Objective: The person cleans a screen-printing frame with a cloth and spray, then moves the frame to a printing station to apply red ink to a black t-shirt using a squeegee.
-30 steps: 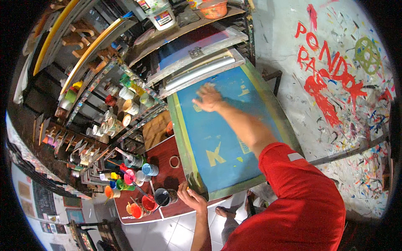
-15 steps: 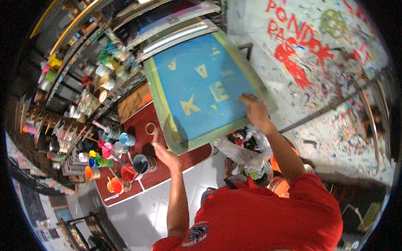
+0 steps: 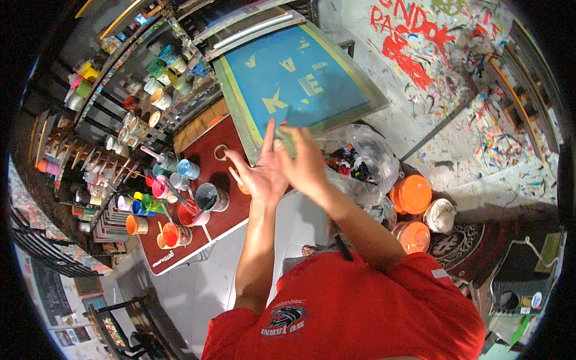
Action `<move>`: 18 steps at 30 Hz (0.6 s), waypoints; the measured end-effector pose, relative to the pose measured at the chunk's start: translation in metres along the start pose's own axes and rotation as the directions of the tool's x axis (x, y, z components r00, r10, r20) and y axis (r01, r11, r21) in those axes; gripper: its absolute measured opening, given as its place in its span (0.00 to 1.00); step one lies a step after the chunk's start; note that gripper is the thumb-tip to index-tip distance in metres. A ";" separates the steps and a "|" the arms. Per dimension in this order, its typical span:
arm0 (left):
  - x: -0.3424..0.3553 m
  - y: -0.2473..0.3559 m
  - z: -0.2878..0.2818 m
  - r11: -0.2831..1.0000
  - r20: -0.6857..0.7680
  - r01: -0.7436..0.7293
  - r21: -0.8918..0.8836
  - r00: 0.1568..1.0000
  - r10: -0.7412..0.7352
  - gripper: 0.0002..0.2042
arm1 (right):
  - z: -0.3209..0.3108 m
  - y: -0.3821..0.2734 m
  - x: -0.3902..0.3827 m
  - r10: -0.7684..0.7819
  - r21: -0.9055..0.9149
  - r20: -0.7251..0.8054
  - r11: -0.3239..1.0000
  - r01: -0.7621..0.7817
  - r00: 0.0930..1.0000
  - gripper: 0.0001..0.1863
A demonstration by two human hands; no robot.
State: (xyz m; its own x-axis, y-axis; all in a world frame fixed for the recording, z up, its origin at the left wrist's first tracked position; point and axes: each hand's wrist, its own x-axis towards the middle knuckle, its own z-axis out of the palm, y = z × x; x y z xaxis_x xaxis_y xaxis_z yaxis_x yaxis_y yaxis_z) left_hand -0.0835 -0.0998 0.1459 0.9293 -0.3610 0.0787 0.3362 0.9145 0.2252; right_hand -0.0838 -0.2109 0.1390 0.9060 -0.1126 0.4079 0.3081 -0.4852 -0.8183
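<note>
Beyond the right edge of the dark red rectangular table (image 3: 201,137), a flat rectangular blue screen with a green-and-yellow border (image 3: 261,81) is seen, marked with scattered pale yellow shapes. Its near end is placed just beyond the fingers of both hands; whether it is touched cannot be told. Its long axis appears to be angled away from the person, with the far end turned leftward.

By the table's right edge, the left hand (image 3: 268,180) is held palm up, its thumb and index finger spread apart, the index finger aimed at the screen. The right hand (image 3: 305,162) is held across it, the bent fingers overlapping those of the left; because they are blurred, whether anything is pinched cannot be told.

On the table, a round cup of black paint (image 3: 210,197) and a thin pale ring (image 3: 216,149) are set. To the table's right, a transparent plastic bag (image 3: 384,171) and round orange buckets (image 3: 413,195) are seen.
</note>
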 end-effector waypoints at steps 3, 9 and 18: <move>-0.015 -0.004 -0.008 0.934 -0.090 -0.152 0.324 0.978 0.191 0.60 | 0.015 -0.019 -0.048 -0.141 -0.047 0.063 0.988 0.144 0.988 0.24; -0.037 0.007 -0.037 0.936 -0.128 -0.339 0.094 0.928 0.349 0.54 | 0.004 -0.030 -0.135 -0.372 0.040 0.187 0.927 0.372 0.909 0.28; -0.099 -0.067 -0.032 0.837 -0.254 0.241 0.492 0.959 -0.127 0.51 | -0.018 0.068 -0.105 0.235 -0.085 0.003 0.969 -0.233 0.972 0.23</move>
State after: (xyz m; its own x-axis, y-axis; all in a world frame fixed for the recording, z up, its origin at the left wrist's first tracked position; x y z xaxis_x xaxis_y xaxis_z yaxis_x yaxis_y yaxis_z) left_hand -0.1932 -0.1200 0.0922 0.8875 -0.4155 -0.1994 0.4293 0.5882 0.6854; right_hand -0.1636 -0.2477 0.0476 0.9539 -0.2207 0.2035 0.0624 -0.5173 -0.8535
